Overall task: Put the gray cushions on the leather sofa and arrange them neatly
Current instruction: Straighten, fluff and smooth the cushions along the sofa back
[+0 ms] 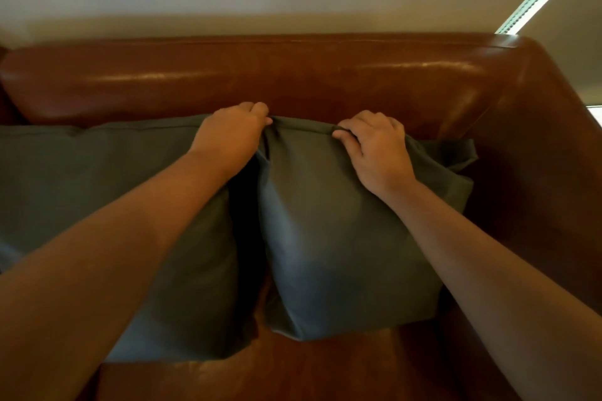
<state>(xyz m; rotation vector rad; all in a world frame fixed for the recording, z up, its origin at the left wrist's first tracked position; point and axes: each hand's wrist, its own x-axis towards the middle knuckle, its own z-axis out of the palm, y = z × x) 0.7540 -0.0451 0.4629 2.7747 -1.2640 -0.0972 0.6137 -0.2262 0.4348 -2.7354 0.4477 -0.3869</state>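
Right gray cushion (342, 238): upright on the seat of the leather sofa (325, 371), leaning on the backrest (293, 78), close to the armrest (537, 179).

Handling, my read: soft, light, with a loose fabric cover that bunches along the top seam. It would likely sag if taken by one corner, so hold the top edge at two spread points.

My left hand (233, 128) curls its fingers over the seam at the upper left corner. My right hand (378, 146) pinches the same seam further right. The cushion's body lies below both grips.

Second gray cushion (97, 189) touches it on the left, also against the backrest.
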